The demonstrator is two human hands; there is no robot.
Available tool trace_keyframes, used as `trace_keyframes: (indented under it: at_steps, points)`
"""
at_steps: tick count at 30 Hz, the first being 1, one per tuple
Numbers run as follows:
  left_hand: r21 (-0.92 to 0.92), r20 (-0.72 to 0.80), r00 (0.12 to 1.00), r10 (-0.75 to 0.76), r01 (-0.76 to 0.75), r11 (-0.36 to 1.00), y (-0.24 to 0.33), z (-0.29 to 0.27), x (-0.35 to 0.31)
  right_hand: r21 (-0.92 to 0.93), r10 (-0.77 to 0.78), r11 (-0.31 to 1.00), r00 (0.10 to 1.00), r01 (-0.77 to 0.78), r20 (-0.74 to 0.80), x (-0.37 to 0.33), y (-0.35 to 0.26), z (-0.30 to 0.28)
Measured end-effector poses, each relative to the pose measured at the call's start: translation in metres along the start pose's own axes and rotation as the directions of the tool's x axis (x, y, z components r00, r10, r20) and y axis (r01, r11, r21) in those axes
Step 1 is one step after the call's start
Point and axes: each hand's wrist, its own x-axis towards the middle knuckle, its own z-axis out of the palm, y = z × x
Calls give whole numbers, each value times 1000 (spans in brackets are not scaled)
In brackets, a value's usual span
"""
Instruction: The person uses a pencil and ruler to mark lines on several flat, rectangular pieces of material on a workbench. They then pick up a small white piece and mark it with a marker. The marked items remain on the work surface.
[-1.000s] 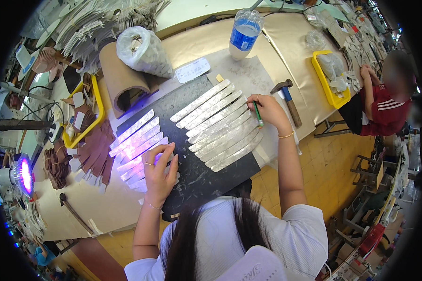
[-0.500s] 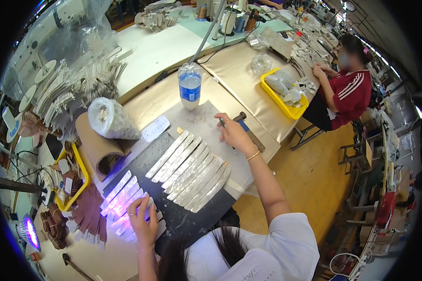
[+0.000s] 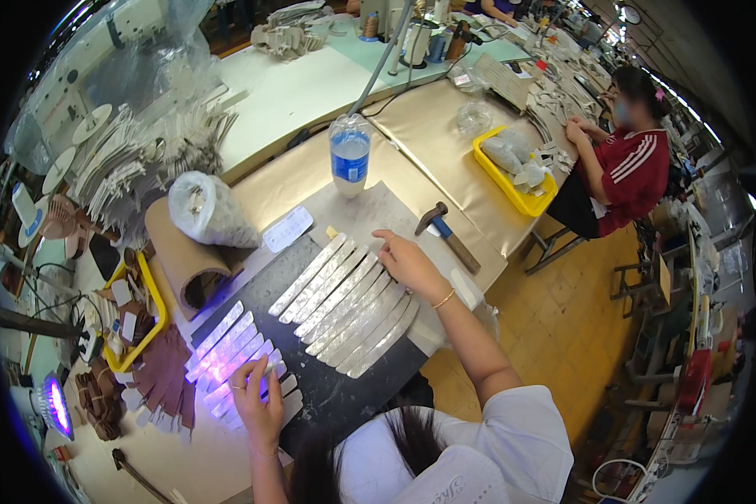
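Observation:
Several pale silvery strips (image 3: 344, 302) lie side by side in a slanted row on a dark board (image 3: 269, 290). Over the far right ends of this row is my right hand (image 3: 412, 267), index finger stretched out and the others loosely bent, with nothing visible in it. To the left, a second group of strips (image 3: 218, 344) glows violet under a lamp (image 3: 56, 406). My left hand (image 3: 259, 407) is at the near right of that group, fingers bent and drawn together; what they hold is too small to make out.
A hammer (image 3: 449, 239) lies beyond my right hand. A water bottle (image 3: 349, 157) stands behind the board, near a cardboard tube (image 3: 185, 252) and a bag-lined container (image 3: 206, 210). Yellow trays (image 3: 512, 172) hold pieces at right and left. A person in red (image 3: 634, 168) works at far right.
My right hand has come back from beside the hammer to the strips' far ends, uncovering the hammer. The green thing in its fingers no longer shows. My left hand has hardly moved.

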Motion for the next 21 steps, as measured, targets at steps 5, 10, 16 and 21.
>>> trace_keyframes:
  at_steps: [5, 10, 16, 21]
  points:
    - [22, 29, 998, -62, 61, 998, -1, -19, -22, -64, -120, 992, 974, 109, -192, -13, 17, 4]
    - [87, 139, 978, -155, 144, 986, 15, -50, -57, 117, -158, 981, 987, 156, 7, -73, -28, -31]
    - [120, 95, 972, -215, 203, 972, 13, -41, -94, -76, -374, 905, 868, 418, 327, -110, -40, -8]
    - [177, 88, 972, -218, 200, 964, 19, -34, -91, -198, -441, 838, 845, 509, 304, -116, -38, 13]
